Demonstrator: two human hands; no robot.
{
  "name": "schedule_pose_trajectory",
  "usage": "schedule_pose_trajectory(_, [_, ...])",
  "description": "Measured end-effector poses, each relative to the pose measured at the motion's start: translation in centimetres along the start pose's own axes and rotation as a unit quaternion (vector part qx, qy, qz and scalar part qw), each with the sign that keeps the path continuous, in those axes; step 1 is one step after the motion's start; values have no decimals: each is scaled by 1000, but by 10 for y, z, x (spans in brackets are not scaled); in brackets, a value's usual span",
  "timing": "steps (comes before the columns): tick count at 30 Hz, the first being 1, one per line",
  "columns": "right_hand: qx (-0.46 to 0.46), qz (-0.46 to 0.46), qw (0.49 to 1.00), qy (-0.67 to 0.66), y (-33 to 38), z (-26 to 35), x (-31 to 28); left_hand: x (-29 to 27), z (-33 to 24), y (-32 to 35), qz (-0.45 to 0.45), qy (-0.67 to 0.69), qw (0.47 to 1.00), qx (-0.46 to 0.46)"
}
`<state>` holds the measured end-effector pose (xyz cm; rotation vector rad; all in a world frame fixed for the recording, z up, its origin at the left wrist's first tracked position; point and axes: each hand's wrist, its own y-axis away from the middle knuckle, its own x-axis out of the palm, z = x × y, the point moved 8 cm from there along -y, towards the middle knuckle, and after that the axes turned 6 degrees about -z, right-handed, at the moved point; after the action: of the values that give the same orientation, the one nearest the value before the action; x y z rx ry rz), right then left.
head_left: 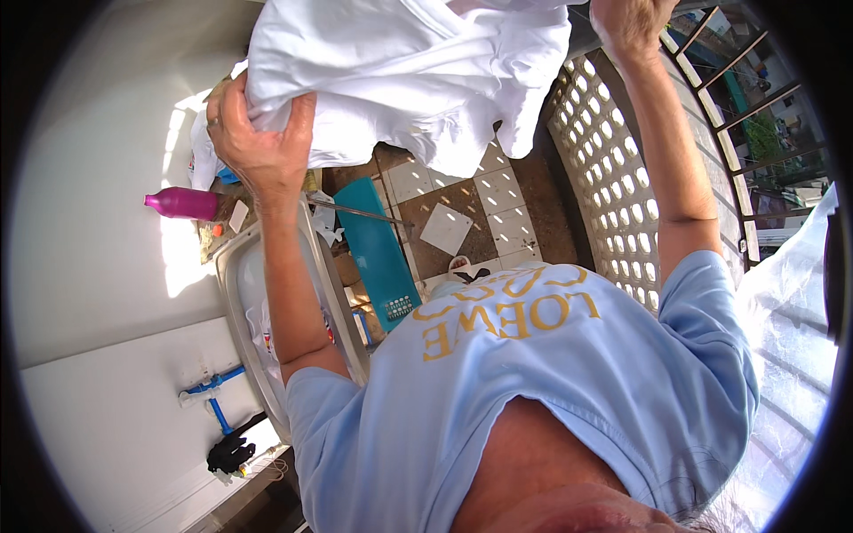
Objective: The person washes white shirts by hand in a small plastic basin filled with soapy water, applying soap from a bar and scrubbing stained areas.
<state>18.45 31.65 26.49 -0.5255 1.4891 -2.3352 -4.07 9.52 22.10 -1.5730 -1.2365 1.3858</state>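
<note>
1. The left hand (262, 142), in the upper left of the frame, has its fingers curled tight into a bunched fold of a white cloth (409, 71), gripping it from the side.
2. The right hand (631, 27), at the top edge right of centre, is raised to the same cloth; it is cut off by the frame edge, so I cannot tell whether its fingers are clenched or spread.
3. The white cloth hangs crumpled between the two hands across the top middle of the frame, its lower folds dangling above a tiled floor (498, 191).
4. Left of the left forearm sits a white sink (233, 275), with a magenta bottle (182, 203) just beside its upper end.
5. A teal board (378, 249) lies near the centre, beside the sink.
6. A white lattice wall (609, 169) curves along the right of the floor.
7. Blue pipes (213, 391) show at the lower left.
</note>
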Motion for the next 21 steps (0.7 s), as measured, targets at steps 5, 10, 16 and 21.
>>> schedule_pose_trajectory(5, [256,252,903,235,211,-153,14,93,95,162,360,79,920,-134])
schedule_pose_trajectory(10, [360,102,884,280,204,-188,-45,93,123,151,492,190,816,-236])
schedule_pose_trajectory(16, [143,-10,904,403,150,-150,-48,94,97,100,409,408,770,-269])
schedule_pose_trajectory(21, [543,158,814,134,282,-140,60,131,66,82,372,495,721,-310])
